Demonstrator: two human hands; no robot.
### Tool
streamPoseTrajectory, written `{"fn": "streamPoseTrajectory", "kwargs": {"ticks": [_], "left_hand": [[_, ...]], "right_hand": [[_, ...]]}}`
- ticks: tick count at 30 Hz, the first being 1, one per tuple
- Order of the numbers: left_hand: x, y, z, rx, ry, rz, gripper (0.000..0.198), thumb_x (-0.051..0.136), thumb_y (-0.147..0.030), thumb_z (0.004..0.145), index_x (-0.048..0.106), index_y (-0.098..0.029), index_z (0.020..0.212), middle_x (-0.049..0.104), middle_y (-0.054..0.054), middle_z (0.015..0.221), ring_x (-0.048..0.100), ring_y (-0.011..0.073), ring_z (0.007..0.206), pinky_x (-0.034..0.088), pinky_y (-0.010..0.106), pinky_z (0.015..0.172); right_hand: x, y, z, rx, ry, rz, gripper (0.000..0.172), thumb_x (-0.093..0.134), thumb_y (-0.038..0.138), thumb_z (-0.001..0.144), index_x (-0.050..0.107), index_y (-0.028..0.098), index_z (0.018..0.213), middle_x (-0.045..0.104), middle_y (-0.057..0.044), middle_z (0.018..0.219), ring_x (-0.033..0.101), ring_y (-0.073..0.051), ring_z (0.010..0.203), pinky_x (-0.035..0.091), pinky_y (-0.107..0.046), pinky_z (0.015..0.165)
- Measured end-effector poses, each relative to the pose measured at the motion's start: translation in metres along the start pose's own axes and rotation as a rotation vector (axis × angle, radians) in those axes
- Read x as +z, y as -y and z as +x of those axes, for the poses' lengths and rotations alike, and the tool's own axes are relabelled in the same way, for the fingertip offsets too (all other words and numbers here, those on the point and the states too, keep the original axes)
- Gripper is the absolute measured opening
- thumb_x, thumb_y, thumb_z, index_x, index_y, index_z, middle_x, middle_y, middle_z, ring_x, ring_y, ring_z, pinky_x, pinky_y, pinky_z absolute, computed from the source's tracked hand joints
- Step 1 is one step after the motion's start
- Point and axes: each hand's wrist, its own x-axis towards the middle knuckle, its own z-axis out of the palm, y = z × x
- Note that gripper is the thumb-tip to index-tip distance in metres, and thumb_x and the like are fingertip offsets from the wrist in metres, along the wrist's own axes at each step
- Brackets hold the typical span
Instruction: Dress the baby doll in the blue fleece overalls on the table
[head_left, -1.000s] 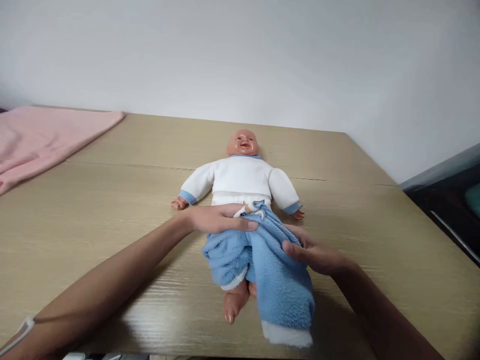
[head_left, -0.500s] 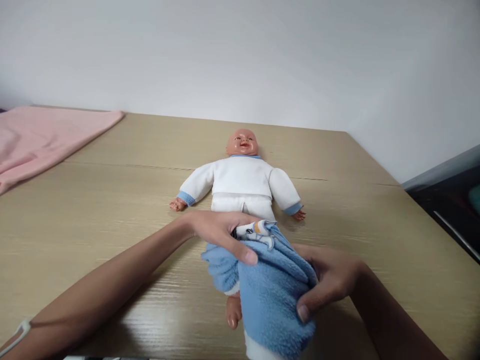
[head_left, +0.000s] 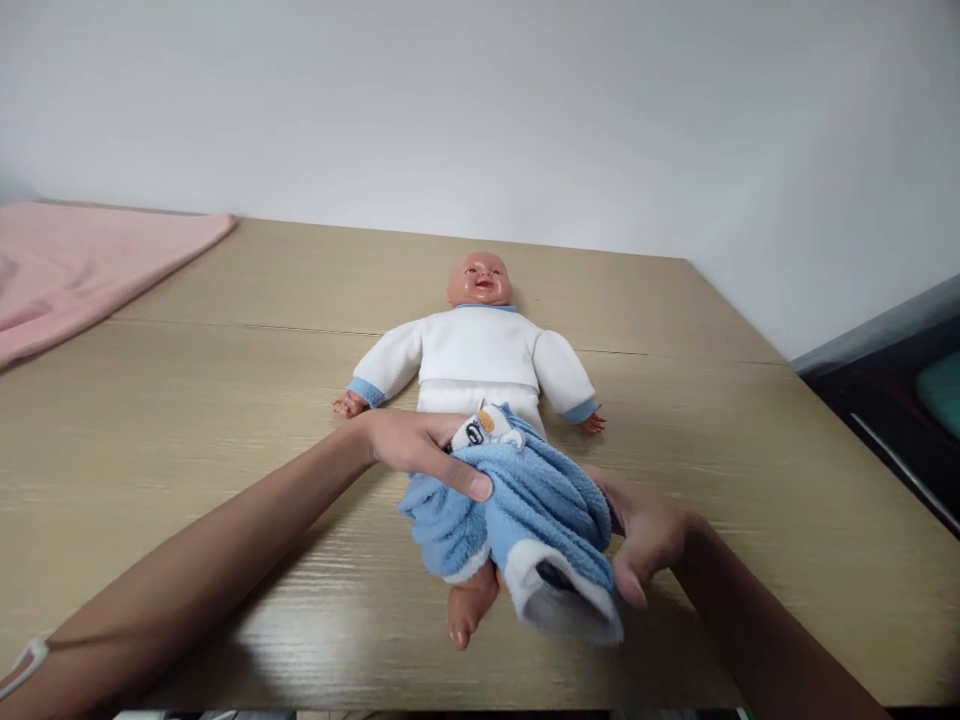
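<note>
Head: left hand (head_left: 409, 442) pinches doll's (head_left: 480, 345) pants (head_left: 536, 490) near counter's (head_left: 225, 490) front edge; right hand (head_left: 651, 535) spread, likely adjusting leg; next needs steadied cuff (head_left: 523, 562).

Plain off-white/grey wall (head_left: 480, 130), a bit darker twd upper R, runs along the back of a lt-brown wood-grain table (head_left: 187, 400) w/ a thin seam (head_left: 300, 330) across its far part. Off the table's R edge sits a blk item (head_left: 862, 385), type unclear, w/ a greenish patch (head_left: 943, 395). Light's soft, w/ whitish sheen (head_left: 330, 620) on the tabletop nr the front edge, L of ctr.
</note>
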Motion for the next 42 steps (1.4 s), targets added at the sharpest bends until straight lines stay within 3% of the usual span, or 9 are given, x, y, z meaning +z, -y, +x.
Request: {"fn": "streamPoseTrajectory", "kwargs": {"ticks": [2,7,13,16,21,27,35,39,42], "left_hand": [[0.0,0.002,-0.001,0.0,-0.016,0.002,0.047,0.079,-0.059,0.101,0.082,-0.016,0.121,0.085,0.01,0.123,0.079,0.0265,0.117,0.063,0.036,0.112],[0.004,0.001,-0.002,-0.077,-0.104,-0.006,0.047,0.088,-0.058,0.095,0.081,-0.018,0.119,0.085,0.008,0.115,0.079,0.0245,0.108,0.065,0.036,0.105],[0.012,-0.005,0.006,-0.021,-0.211,-0.107,0.06,0.098,-0.058,0.08,0.08,-0.02,0.123,0.084,0.006,0.114,0.077,0.0272,0.115,0.062,0.04,0.111],[0.015,-0.007,0.012,0.022,-0.157,-0.072,0.052,0.103,-0.046,0.076,0.082,-0.02,0.116,0.085,0.005,0.111,0.078,0.0264,0.11,0.063,0.039,0.107],[0.017,-0.013,0.012,-0.031,-0.113,-0.037,0.041,0.103,-0.029,0.075,0.084,-0.023,0.111,0.085,0.002,0.111,0.079,0.0248,0.109,0.064,0.036,0.105],[0.032,-0.028,0.01,-0.135,-0.068,0.106,0.019,0.094,-0.032,0.081,0.082,-0.02,0.091,0.08,-0.001,0.085,0.074,0.0191,0.082,0.062,0.027,0.076],[0.064,-0.026,0.022,-0.208,-0.254,0.766,0.023,0.083,-0.032,0.081,0.067,-0.021,0.093,0.077,0.003,0.094,0.072,0.0244,0.086,0.053,0.034,0.075],[0.079,-0.02,0.026,-0.274,-0.351,1.023,0.018,0.076,-0.034,0.088,0.063,-0.022,0.094,0.075,0.009,0.099,0.073,0.0319,0.095,0.053,0.04,0.077],[0.088,-0.023,0.027,-0.363,-0.351,1.103,0.02,0.076,-0.031,0.088,0.065,-0.02,0.101,0.077,0.012,0.107,0.073,0.0349,0.102,0.056,0.043,0.083]], "right_hand": [[-0.001,0.004,0.005,-0.053,0.019,-0.032,0.092,0.11,0.055,0.063,0.073,0.018,0.139,0.082,-0.008,0.11,0.079,-0.027,0.108,0.064,-0.033,0.093],[0.004,0.006,0.015,-0.153,0.147,-0.086,0.058,0.096,0.065,0.078,0.078,0.018,0.107,0.078,-0.005,0.084,0.08,-0.027,0.086,0.068,-0.041,0.087],[0.029,-0.01,0.011,-0.349,-0.722,-0.329,0.045,0.087,0.048,0.092,0.075,0.022,0.127,0.084,-0.009,0.122,0.08,-0.03,0.111,0.066,-0.042,0.101],[0.055,-0.009,0.009,-0.358,-0.92,-0.423,0.034,0.075,0.041,0.101,0.074,0.023,0.129,0.083,-0.009,0.125,0.079,-0.03,0.113,0.065,-0.043,0.102],[0.099,-0.005,0.005,-0.293,-1.105,-0.573,0.026,0.07,0.028,0.098,0.075,0.023,0.124,0.083,-0.007,0.114,0.078,-0.027,0.102,0.065,-0.035,0.091],[0.131,-0.033,0.004,-0.239,-1.188,-0.411,0.046,0.075,0.037,0.099,0.071,0.025,0.143,0.081,-0.013,0.136,0.078,-0.035,0.126,0.067,-0.044,0.106],[0.181,-0.086,0.011,-0.122,-1.306,-0.222,0.044,0.07,0.042,0.105,0.068,0.026,0.145,0.082,-0.014,0.127,0.081,-0.035,0.116,0.07,-0.047,0.1],[0.18,-0.106,0.004,-0.189,-1.556,-0.603,0.021,0.079,0.035,0.098,0.072,0.027,0.116,0.078,-0.011,0.105,0.075,-0.035,0.098,0.066,-0.049,0.092],[0.169,-0.11,-0.002,-0.272,-1.671,-0.886,0.014,0.078,0.033,0.094,0.072,0.026,0.105,0.073,-0.012,0.115,0.071,-0.037,0.109,0.062,-0.054,0.098]]}}
